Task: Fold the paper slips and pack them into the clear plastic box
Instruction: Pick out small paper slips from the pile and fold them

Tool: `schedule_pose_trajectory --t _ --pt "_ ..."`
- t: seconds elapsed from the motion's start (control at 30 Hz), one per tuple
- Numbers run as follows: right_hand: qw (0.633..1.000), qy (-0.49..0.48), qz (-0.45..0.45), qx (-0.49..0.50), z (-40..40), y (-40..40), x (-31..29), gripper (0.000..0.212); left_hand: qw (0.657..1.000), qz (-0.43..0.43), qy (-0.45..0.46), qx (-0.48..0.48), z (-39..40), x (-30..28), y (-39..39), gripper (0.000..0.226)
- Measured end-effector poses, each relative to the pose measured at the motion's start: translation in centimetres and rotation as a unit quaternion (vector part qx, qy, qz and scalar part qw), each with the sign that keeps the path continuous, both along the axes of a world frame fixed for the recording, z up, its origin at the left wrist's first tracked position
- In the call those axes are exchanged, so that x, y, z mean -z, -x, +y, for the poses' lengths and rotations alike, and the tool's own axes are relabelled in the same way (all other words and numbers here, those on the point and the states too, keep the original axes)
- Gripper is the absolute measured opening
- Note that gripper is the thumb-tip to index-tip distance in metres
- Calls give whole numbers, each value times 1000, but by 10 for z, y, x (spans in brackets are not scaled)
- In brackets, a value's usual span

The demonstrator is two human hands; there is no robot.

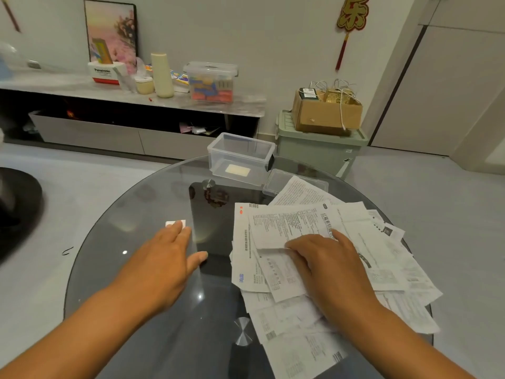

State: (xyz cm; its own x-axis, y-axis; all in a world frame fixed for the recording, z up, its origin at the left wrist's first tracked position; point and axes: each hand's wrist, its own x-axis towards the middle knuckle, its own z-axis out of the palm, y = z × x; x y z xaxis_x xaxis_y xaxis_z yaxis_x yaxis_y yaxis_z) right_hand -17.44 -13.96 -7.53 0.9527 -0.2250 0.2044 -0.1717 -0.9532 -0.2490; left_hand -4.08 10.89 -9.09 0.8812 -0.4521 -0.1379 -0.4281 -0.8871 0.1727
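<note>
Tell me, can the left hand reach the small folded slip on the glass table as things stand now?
Probably yes. The left hand lies open on the glass table, its fingertips already at the small folded slip. Nothing stands between them; the paper pile lies under the right hand.

Lighting: soft, even indoor light from above; you get small bright glints on the glass bench (pixel 153 269) and a pale streak of glare beside your left hand (pixel 166 258). Shadows: faint. Sharpness: centre fairly crisp; the printed text is unreadable for you. Distortion: wide-angle bending at the edges; door frame (pixel 404 77) leans
</note>
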Motion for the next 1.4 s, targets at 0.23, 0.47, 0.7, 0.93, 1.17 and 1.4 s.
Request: schedule_pose_trajectory --t 0.23,0.47,0.7,0.93,1.17,1.4 --pt "973 -173 -86 -128 -7 10 11 30 999 -19 41 5 7 -8 -10 91" --pt "977 -192 25 -93 -23 25 14 32 970 84 139 180 -3 -32 30 87" --pt "970 -231 7 -80 -15 34 -5 2 942 200 104 247 0 -48 45 87" --pt "937 -348 9 29 3 26 -8 31 905 244 333 104 -18 -29 50 76" --pt "951 -298 23 75 10 16 5 76 959 16 274 73 -26 -12 50 100" --pt "980 -182 19 78 12 18 -1 66 943 -67 150 289 -31 -7 50 58"
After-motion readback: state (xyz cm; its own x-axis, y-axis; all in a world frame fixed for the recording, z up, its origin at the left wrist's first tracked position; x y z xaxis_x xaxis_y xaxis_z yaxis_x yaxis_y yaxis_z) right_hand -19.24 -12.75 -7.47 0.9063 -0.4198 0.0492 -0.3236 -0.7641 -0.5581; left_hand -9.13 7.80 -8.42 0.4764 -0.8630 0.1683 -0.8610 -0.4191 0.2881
